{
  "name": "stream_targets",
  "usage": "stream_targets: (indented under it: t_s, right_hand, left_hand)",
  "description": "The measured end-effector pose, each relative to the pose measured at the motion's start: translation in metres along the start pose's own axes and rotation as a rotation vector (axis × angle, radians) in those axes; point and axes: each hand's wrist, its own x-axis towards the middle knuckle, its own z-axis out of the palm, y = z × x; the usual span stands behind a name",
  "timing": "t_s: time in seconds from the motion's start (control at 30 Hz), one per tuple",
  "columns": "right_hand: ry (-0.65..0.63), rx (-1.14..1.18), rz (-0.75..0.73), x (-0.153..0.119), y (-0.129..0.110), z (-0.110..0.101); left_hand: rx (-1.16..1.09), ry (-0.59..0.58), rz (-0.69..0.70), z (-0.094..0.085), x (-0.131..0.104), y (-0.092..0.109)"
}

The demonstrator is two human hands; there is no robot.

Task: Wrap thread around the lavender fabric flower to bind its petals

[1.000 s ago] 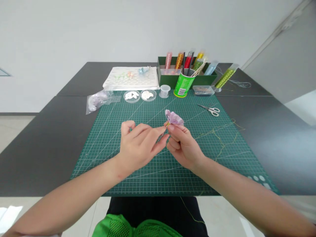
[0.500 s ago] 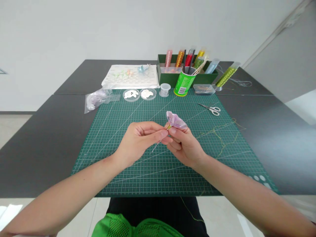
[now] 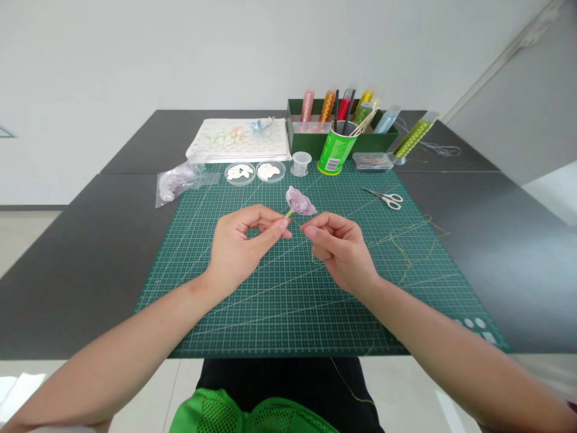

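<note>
A pale purple flower [image 3: 300,202] with a short green stem is held up over the green cutting mat [image 3: 252,325]. My left hand [image 3: 250,243] pinches the stem between thumb and fingers, just below the petals. To the right of the flower, apart from it, my right hand [image 3: 338,246] is closed in a pinch, thumb against forefinger. Yellow-green thread [image 3: 314,258] shows beside the fingers of my right hand; what lies between the fingertips is too small to make out.
White-handled scissors [image 3: 391,201] and loose thread [image 3: 408,263] lie on the mat's right side. Behind stand a green can [image 3: 334,155], a dark green box [image 3: 306,144], a lidded jar [image 3: 301,163] and two dishes of white pieces [image 3: 240,173]. A plastic bag [image 3: 174,180] lies left.
My hands have moved apart. My left hand has shifted left with the flower, which is now higher and clear of my right hand, and my right hand has moved slightly right.
</note>
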Motion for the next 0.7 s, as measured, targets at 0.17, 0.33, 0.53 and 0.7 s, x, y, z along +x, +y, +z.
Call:
stream_targets:
  t_s: [0.17, 0.33, 0.53, 0.7]
  right_hand:
    - [0.020, -0.399, -0.262, -0.002, -0.013, -0.007]
    - [-0.209, -0.534, -0.285, -0.006, -0.030, -0.017]
    - [-0.298, -0.487, -0.225, -0.007, -0.041, -0.026]
    - [-0.260, -0.418, -0.222, -0.004, -0.042, -0.028]
  left_hand:
    - [0.195, 0.073, 0.090, -0.004, 0.004, -0.002]
    - [0.385, 0.053, 0.156, -0.007, 0.006, -0.006]
    - [0.687, -0.071, 0.398, -0.007, 0.004, -0.015]
    - [0.767, -0.226, 0.535, -0.005, 0.000, -0.018]
